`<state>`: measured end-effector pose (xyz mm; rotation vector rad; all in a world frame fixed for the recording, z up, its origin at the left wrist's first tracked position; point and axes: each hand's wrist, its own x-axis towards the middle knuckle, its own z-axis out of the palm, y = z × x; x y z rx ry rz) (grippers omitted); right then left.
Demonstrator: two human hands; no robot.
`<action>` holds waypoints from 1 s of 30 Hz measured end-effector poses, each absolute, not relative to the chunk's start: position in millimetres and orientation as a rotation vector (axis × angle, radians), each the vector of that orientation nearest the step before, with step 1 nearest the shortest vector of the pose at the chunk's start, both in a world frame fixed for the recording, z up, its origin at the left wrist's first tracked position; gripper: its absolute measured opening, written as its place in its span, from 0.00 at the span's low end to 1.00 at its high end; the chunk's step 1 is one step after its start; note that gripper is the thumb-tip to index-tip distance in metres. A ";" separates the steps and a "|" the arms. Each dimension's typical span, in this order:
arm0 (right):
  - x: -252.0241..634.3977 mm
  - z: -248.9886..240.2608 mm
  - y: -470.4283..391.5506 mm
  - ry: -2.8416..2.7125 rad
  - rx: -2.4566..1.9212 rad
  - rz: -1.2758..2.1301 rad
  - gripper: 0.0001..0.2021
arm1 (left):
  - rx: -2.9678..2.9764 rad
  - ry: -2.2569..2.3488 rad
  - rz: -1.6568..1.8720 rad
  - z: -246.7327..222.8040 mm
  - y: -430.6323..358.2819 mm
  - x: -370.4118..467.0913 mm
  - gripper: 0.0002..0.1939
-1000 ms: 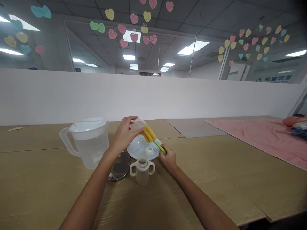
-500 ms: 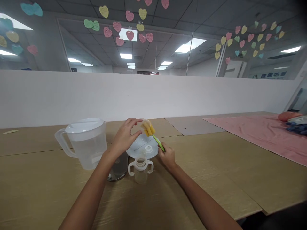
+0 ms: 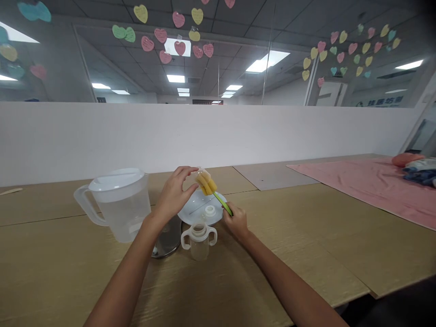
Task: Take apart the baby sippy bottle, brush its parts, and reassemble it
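Scrubbing a small clear cup (image 3: 200, 175) with a yellow sponge brush (image 3: 211, 191) above a white plate (image 3: 197, 209).

Over the wooden table (image 3: 306, 236), the left hand (image 3: 173, 193) pinched the clear cup between thumb and fingertips, with the brush's sponge head pushed into its open end. The right hand (image 3: 235, 220) was closed around the brush's green handle, just right of the plate. A handled baby bottle (image 3: 198, 240) stood near the plate's front edge, a white ring (image 3: 210, 210) lay on the plate, and a round metal lid (image 3: 168, 240) lay to the bottle's left. A lidded water jug (image 3: 119, 203) stood further left; a pink cloth (image 3: 368, 186) lay far right.
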<state>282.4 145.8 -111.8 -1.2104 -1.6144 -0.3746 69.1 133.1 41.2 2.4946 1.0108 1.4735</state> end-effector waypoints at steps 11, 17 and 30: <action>280.9 -111.2 144.4 -1.619 -1.176 -0.400 0.13 | 2.536 0.997 1.332 39.6 130.1 72.6 0.18; 282.3 -113.8 145.6 -1.607 -1.188 -0.369 0.13 | 2.473 1.033 1.353 41.2 127.4 72.5 0.20; 291.5 -123.1 151.5 -1.493 -1.231 -0.196 0.12 | 2.596 1.077 1.272 25.9 126.0 89.6 0.22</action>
